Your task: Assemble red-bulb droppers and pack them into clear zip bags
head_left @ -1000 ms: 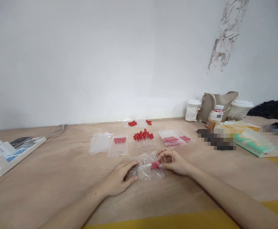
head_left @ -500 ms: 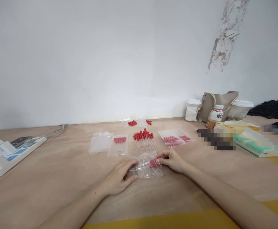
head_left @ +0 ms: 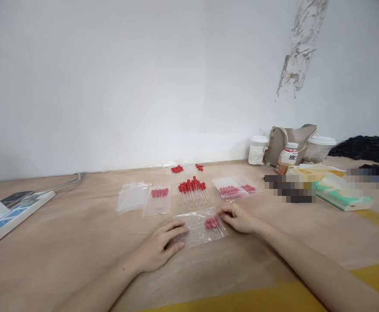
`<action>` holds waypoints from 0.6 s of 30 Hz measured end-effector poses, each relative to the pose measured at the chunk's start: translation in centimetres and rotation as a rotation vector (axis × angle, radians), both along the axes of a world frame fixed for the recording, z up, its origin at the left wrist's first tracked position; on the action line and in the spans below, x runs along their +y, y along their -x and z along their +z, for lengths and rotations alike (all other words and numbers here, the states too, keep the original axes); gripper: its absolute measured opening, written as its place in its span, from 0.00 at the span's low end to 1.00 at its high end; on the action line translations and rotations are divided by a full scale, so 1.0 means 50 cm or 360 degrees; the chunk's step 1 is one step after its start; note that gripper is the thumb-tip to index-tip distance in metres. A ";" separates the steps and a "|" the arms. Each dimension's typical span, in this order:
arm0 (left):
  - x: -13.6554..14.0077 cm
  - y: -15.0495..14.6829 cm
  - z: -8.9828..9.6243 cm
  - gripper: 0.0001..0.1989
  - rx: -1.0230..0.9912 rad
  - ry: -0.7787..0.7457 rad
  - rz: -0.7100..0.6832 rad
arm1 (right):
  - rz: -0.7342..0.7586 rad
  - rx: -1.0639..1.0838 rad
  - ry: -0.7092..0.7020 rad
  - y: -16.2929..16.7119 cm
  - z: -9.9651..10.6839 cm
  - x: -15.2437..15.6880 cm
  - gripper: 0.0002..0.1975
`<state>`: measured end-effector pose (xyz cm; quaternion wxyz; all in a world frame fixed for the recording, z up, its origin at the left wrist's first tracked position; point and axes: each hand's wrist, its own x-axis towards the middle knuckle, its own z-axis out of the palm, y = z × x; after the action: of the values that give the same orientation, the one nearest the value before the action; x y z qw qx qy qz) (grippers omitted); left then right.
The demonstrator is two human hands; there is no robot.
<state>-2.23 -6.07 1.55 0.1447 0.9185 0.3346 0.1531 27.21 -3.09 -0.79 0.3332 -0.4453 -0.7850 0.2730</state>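
A clear plastic bag [head_left: 197, 236] lies flat on the table in front of me, with a few red-bulbed droppers [head_left: 211, 223] inside, their bulbs toward the right end. My left hand [head_left: 161, 245] rests on the bag's left end, fingers and thumb apart. At the right edge of the bag, my right hand [head_left: 239, 219] has its thumb and fingertips pinched together on the plastic. Just beyond, a fan of loose droppers [head_left: 193, 190] lies with the bulbs pointing away. To its left, several more droppers [head_left: 159, 199] lie on a flat bag.
A stack of flat bags [head_left: 132, 197] lies at left, and filled bags [head_left: 233, 188] at right. Loose red bulbs [head_left: 177, 169] are near the wall. A power strip [head_left: 23, 221] occupies the far left. Cups, a bottle [head_left: 286, 158] and a tissue pack [head_left: 341, 195] stand right.
The bag now lies flatter, with the red bulbs bunched together inside. My right fingers have moved off the bulbs to the bag's right edge. The view has shifted slightly.
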 end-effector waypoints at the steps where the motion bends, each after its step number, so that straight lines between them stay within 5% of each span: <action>1: 0.000 0.000 0.000 0.18 0.0006 0.0005 0.0010 | -0.0058 -0.0021 -0.0048 -0.002 0.002 -0.001 0.09; 7: -0.003 -0.007 0.006 0.18 -0.0005 -0.0004 0.0027 | -0.0030 0.0130 0.0104 0.012 0.013 -0.015 0.19; 18: -0.002 -0.003 0.000 0.21 -0.0113 -0.0019 0.0020 | -0.0384 0.0569 0.0357 0.056 0.005 -0.024 0.14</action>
<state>-2.06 -6.20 1.54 0.1501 0.9112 0.3340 0.1886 24.39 -4.28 -0.55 0.4456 -0.5147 -0.6194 0.3911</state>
